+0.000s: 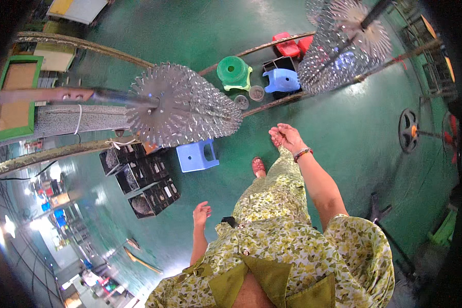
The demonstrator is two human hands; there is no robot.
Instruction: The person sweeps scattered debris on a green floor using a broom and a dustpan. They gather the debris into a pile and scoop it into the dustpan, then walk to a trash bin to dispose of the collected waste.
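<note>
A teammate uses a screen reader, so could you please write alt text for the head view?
A left hand and a right hand, both apparently empty, are held above a green floor. Ahead are two spiky metal stacks, with a green stool between them and blue stools nearby.

I stand on a glossy green floor (pixel 339 131) in red sandals (pixel 258 165). To my left it carries a cluster of open black crates (pixel 148 192) holding small grey and pale pieces, with a blue plastic stool (pixel 189 158) just beside them. Farther ahead stand a round green stool (pixel 239 76), two small round grey dishes (pixel 256 93) near it, another blue stool (pixel 276 78), and red stools (pixel 288 49).
</note>
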